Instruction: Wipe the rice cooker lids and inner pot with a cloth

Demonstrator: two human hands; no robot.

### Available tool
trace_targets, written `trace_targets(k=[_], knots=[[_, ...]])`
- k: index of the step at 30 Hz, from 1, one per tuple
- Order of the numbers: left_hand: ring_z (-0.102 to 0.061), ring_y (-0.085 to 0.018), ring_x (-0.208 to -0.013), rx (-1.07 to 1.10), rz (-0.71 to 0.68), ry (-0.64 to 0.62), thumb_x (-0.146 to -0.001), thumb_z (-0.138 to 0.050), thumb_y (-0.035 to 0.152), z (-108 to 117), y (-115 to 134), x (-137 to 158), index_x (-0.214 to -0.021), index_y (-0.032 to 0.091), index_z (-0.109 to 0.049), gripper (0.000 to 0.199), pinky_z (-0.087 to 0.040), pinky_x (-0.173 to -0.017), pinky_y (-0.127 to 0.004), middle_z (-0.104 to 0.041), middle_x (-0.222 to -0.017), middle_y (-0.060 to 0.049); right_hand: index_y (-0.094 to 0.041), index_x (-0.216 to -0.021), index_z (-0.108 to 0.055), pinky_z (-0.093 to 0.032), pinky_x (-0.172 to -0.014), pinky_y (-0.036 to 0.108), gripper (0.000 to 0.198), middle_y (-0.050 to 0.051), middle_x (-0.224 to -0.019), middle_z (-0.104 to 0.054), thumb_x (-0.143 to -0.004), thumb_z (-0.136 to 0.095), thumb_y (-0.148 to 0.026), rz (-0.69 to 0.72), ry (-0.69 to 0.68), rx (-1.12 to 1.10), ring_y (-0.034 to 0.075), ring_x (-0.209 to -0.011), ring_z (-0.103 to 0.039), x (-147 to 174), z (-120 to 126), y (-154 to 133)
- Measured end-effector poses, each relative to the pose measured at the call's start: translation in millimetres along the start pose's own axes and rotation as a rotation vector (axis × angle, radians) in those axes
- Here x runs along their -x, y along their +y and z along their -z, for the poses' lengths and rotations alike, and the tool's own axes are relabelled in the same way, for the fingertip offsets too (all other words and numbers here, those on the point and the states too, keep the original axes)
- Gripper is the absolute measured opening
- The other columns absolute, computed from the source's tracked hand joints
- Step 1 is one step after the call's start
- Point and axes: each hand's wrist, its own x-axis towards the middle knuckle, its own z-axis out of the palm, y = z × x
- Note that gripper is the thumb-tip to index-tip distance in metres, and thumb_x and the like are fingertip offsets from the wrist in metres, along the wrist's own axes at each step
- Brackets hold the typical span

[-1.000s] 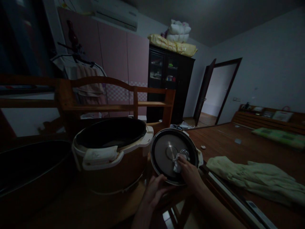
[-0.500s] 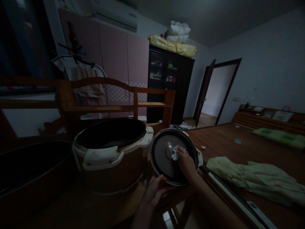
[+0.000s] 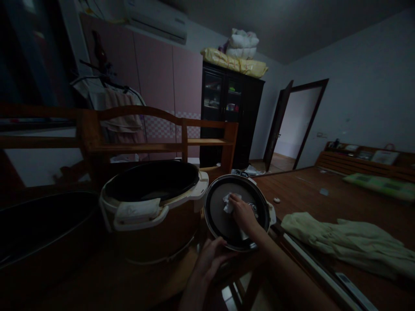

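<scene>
Lid | head view: tilted beside open cooker | right hand: fingers pinching crumpled tissue against inner face | left hand: at lower rim, cannot tell if gripping | already off cooker, wiping apparently unfinished

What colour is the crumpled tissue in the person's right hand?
The tissue looks white; it shows best in the head view.

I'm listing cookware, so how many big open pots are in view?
2: a dark pot at the left edge, partly cut off, and a white-rimmed pot between it and the lid. Others may be hidden.
</scene>
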Motion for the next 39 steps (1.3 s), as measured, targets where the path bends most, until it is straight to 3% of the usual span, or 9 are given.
trace_targets(k=[3, 7, 12, 16, 22, 29, 34, 39], knots=[[-0.066, -0.019, -0.081, 0.001, -0.003, 0.001, -0.066, -0.066, 0.001, 0, 0, -1, -0.076, 0.013, -0.062, 0.016, -0.055, -0.085, -0.053, -0.068, -0.080, -0.005, -0.018, -0.130, -0.055, -0.046, -0.099, 0.029, 0.053, 0.009, -0.145, -0.046, -0.082, -0.039, 0.000, 0.061, -0.014, 0.008, 0.019, -0.125, -0.052, 2, -3, -11], [-0.067, -0.021, -0.082, 0.019, 0.014, -0.051, -0.066, -0.066, 0.002, 0, 0, -2, -0.083, 0.013, -0.063, 0.020, -0.056, -0.084, -0.052, -0.070, -0.083, -0.006, -0.011, -0.134, -0.049, -0.042, -0.105, 0.031, 0.059, 0.015, -0.146, -0.043, -0.079, -0.038, 0.005, 0.148, -0.027, 0.070, 0.020, -0.135, -0.039, 9, -6, -22], [-0.068, -0.021, -0.081, 0.003, -0.017, -0.045, -0.067, -0.067, 0.003, 0, 1, -1, -0.084, 0.012, -0.063, 0.020, -0.057, -0.082, -0.051, -0.071, -0.087, -0.006, -0.009, -0.137, -0.047, -0.042, -0.105, 0.034, 0.060, 0.018, -0.146, -0.041, -0.079, -0.038, 0.006, 0.175, -0.025, 0.109, 0.021, -0.138, -0.035, 15, -10, -25], [-0.067, -0.019, -0.081, 0.022, -0.019, -0.041, -0.067, -0.065, 0.001, -2, 1, 1, -0.089, 0.014, -0.062, 0.026, -0.057, -0.083, -0.050, -0.071, -0.088, -0.005, -0.010, -0.137, -0.047, -0.043, -0.104, 0.034, 0.061, 0.018, -0.148, -0.039, -0.078, -0.040, 0.005, 0.167, -0.063, 0.133, 0.022, -0.138, -0.035, 18, -10, -26], [-0.066, -0.021, -0.086, 0.038, -0.012, -0.060, -0.067, -0.067, 0.003, 3, -3, -5, -0.079, 0.013, -0.061, 0.017, -0.056, -0.084, -0.053, -0.071, -0.091, -0.008, -0.010, -0.134, -0.051, -0.048, -0.098, 0.032, 0.059, 0.017, -0.148, -0.040, -0.079, -0.038, 0.004, 0.188, -0.108, 0.149, 0.023, -0.137, -0.037, 24, -4, -28], [-0.067, -0.018, -0.078, 0.031, -0.004, -0.024, -0.067, -0.065, 0.001, 2, -3, -5, -0.075, 0.013, -0.059, 0.016, -0.057, -0.082, -0.050, -0.069, -0.078, -0.004, -0.009, -0.135, -0.049, -0.044, -0.104, 0.034, 0.057, 0.018, -0.146, -0.042, -0.080, -0.039, 0.004, 0.237, -0.083, 0.112, 0.023, -0.137, -0.036, 35, -3, -25], [-0.068, -0.020, -0.079, 0.022, 0.005, -0.042, -0.067, -0.063, 0.000, -3, 2, -1, -0.082, 0.013, -0.061, 0.020, -0.058, -0.081, -0.050, -0.070, -0.081, -0.006, -0.006, -0.139, -0.044, -0.041, -0.106, 0.033, 0.060, 0.018, -0.146, -0.041, -0.080, -0.039, 0.005, 0.280, -0.066, 0.096, 0.022, -0.138, -0.035, 42, -4, -21], [-0.068, -0.021, -0.079, 0.032, 0.001, -0.024, -0.067, -0.065, 0.000, -2, 1, 0, -0.079, 0.013, -0.061, 0.017, -0.057, -0.081, -0.054, -0.069, -0.078, -0.006, -0.006, -0.135, -0.050, -0.041, -0.106, 0.033, 0.057, 0.018, -0.145, -0.044, -0.080, -0.041, 0.005, 0.278, -0.085, 0.096, 0.023, -0.136, -0.038, 46, 0, -20]])
